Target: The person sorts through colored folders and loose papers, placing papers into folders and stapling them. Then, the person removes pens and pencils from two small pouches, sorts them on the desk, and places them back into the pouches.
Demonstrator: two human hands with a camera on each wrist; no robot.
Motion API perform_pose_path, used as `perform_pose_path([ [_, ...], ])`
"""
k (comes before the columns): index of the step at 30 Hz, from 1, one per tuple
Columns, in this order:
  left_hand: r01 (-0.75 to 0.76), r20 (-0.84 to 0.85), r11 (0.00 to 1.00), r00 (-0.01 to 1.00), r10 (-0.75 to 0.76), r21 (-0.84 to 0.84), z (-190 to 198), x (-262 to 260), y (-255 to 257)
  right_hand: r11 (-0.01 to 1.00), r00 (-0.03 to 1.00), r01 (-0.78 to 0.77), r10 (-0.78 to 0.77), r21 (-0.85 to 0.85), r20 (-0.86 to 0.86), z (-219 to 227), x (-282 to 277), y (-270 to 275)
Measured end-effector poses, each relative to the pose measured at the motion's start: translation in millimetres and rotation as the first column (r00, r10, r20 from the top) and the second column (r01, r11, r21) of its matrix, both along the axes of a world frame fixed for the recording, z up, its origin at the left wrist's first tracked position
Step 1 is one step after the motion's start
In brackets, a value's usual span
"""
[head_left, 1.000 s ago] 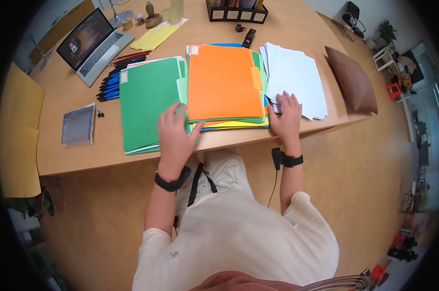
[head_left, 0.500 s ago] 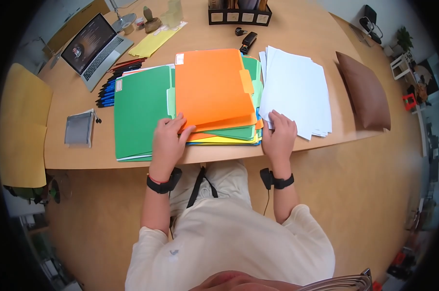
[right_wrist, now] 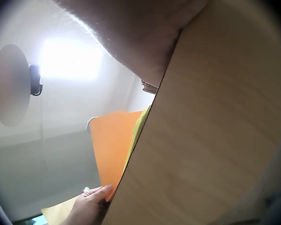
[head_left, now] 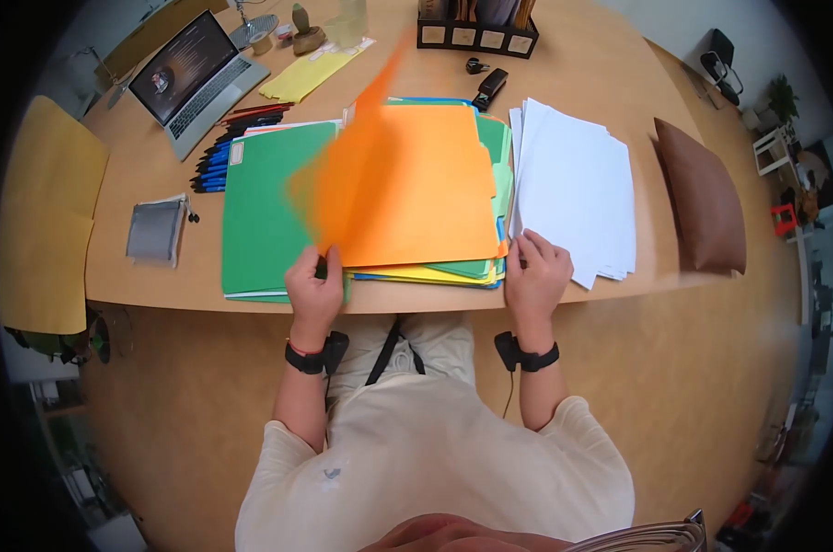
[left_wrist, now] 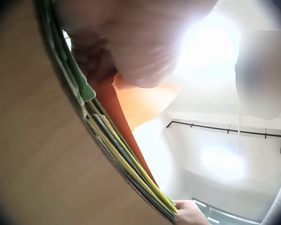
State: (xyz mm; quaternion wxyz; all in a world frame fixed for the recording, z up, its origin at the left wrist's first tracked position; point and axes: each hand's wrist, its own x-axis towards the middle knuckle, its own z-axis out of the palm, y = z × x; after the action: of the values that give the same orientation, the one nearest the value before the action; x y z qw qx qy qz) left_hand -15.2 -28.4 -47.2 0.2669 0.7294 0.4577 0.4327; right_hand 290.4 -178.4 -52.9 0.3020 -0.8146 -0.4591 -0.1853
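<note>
Cover only half-turned, the left hand pinched the orange folder! Papers lay outside, right of it; whether the right hand's fingers pinched anything, I couldn't tell.

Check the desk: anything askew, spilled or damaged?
Minor only: white papers sit fanned, corners uneven; the folder pile has misaligned edges. No spill or damage visible, though the raised orange flap, pinched by the left hand, is blurred.
</note>
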Motion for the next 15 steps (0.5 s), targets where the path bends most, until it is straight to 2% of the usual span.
perform_pose_path([
  [1,-0.008,0.152,0.998,0.988,0.017,-0.062,-3,1,-2,0.999,1.000,0.003,-0.003,0.051,-0.010,-2,0,-1],
  [3,0.006,0.438,0.984,0.896,0.075,-0.180,-7,6,-3,0.988,1.000,0.013,-0.008,0.156,-0.030,-3,0,-2],
  [4,0.047,0.302,0.960,0.952,0.040,-0.277,-10,-9,0,0.979,0.996,0.015,0.003,0.205,-0.090,-2,0,-4],
  [7,0.123,0.326,0.977,0.943,-0.061,-0.173,-20,-13,6,0.884,0.978,0.013,0.086,0.468,-0.190,6,-5,-4],
  [8,0.127,0.364,0.982,0.929,-0.069,-0.139,-19,-11,4,0.873,0.984,0.012,0.076,0.488,-0.161,11,-10,-6],
  [10,0.137,0.442,0.988,0.892,-0.092,-0.071,-16,-3,1,0.847,0.970,-0.068,0.181,0.528,-0.164,27,-23,-3],
  [11,0.149,0.422,0.988,0.899,-0.118,-0.040,-15,-3,1,0.831,0.959,-0.108,0.232,0.546,-0.163,34,-33,-1],
  [12,0.159,0.403,0.987,0.904,-0.143,-0.008,-14,-4,1,0.844,0.950,-0.143,0.263,0.517,-0.167,38,-45,4],
  [13,0.170,0.382,0.985,0.909,-0.165,0.021,-14,-6,0,0.874,0.940,-0.240,0.318,0.424,-0.123,48,-57,9],
  [15,0.228,0.436,0.973,0.879,-0.194,-0.027,-19,-9,0,0.905,0.929,-0.355,0.369,0.234,-0.014,56,-81,21],
])
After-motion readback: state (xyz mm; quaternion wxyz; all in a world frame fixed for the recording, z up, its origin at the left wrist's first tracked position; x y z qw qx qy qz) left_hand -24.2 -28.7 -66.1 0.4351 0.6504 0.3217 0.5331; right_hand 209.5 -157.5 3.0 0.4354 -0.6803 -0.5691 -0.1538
